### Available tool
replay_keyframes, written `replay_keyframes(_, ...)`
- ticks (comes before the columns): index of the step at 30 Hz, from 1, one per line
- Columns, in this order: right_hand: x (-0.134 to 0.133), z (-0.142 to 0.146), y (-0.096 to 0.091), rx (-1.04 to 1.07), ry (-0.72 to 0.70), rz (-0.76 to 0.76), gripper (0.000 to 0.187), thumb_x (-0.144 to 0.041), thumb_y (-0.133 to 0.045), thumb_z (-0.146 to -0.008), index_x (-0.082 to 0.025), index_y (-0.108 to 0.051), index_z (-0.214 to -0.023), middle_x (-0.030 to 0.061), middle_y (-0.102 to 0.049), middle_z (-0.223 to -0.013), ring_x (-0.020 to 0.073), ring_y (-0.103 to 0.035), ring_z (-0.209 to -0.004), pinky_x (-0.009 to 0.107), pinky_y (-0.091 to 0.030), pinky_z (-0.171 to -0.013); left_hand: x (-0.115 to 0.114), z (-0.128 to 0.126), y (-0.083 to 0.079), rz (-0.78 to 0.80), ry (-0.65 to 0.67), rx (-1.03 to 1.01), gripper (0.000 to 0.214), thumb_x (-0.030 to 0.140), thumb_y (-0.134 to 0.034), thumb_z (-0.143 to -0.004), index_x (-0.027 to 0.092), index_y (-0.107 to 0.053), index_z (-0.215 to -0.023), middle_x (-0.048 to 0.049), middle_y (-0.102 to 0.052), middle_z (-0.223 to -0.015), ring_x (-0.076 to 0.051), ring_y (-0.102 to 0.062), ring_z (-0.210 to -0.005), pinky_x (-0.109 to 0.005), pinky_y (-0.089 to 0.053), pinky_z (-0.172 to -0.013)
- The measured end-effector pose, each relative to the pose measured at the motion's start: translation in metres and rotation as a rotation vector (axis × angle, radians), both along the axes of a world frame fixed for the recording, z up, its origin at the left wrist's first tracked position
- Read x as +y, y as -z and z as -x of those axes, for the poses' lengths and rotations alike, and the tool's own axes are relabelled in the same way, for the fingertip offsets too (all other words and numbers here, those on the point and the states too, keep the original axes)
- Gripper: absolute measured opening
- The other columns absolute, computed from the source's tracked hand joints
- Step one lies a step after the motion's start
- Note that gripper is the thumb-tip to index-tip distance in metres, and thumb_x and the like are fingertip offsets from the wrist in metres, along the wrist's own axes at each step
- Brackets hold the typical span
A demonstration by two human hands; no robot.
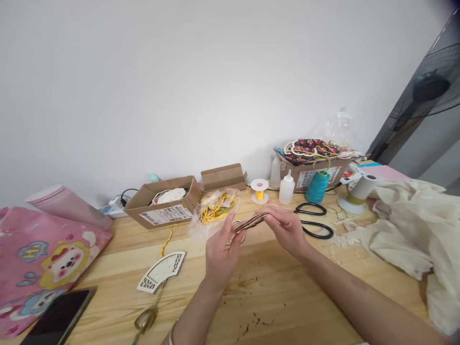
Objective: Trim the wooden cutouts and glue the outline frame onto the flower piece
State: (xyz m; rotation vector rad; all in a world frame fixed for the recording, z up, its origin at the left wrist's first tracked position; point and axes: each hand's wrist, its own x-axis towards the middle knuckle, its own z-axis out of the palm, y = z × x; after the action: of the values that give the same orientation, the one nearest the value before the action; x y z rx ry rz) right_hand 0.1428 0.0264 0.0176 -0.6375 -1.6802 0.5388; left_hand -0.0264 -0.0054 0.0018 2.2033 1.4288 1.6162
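My left hand point(224, 247) and my right hand point(287, 230) pinch opposite ends of a thin layered wooden piece point(251, 222), seen nearly edge-on with dark brown edges. Its faces are mostly hidden from me. A pale curved part shows behind my left fingers, but I cannot tell whether it belongs to the same piece. Just right of my right hand, black-handled scissors point(319, 230) lie on the table, their blades hidden. Left of my left hand is a fan-shaped pale wooden ornament point(162, 272) with cut-out corners, a yellow cord and a gold bead point(145, 320).
Along the wall stand a cardboard box point(163, 211), a bag of yellow cords point(217, 211), a spool point(259, 191), a squeeze bottle point(286, 189), teal thread point(317, 187) and a filled box point(309, 172). Cream cloth point(406, 230) covers the right; a phone point(59, 316) lies left.
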Motion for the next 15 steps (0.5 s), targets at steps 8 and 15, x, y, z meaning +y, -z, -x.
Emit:
replay_keyframes(8,0.0004,0.0022,0.0013,-0.014,0.013,-0.005,0.022,-0.019,-0.045,-0.084,-0.021,-0.066,-0.087,0.0023,-0.067,-0.077,0.0137,-0.061,-0.074,0.026,-0.046,-0.069,0.0004,0.0024,-0.0030,-0.049,0.008,0.056,0.049,0.016,-0.055,-0.077,0.024,-0.044,-0.123,0.0001,-0.071,-0.086,-0.011,-0.065,-0.070,-0.019,-0.050,-0.065)
replay_keyframes(15,0.0006,0.0016,0.0024,-0.044,0.017,-0.013,0.021,-0.017,-0.045,-0.083,-0.020,-0.066,-0.082,0.0020,-0.065,-0.075,0.0137,-0.059,-0.073,0.027,-0.044,-0.070,0.0016,0.0029,-0.0023,0.116,0.053,-0.040,0.034,0.021,-0.056,-0.077,0.022,-0.057,-0.111,-0.0026,-0.070,-0.093,-0.015,-0.065,-0.080,-0.024,-0.051,-0.069)
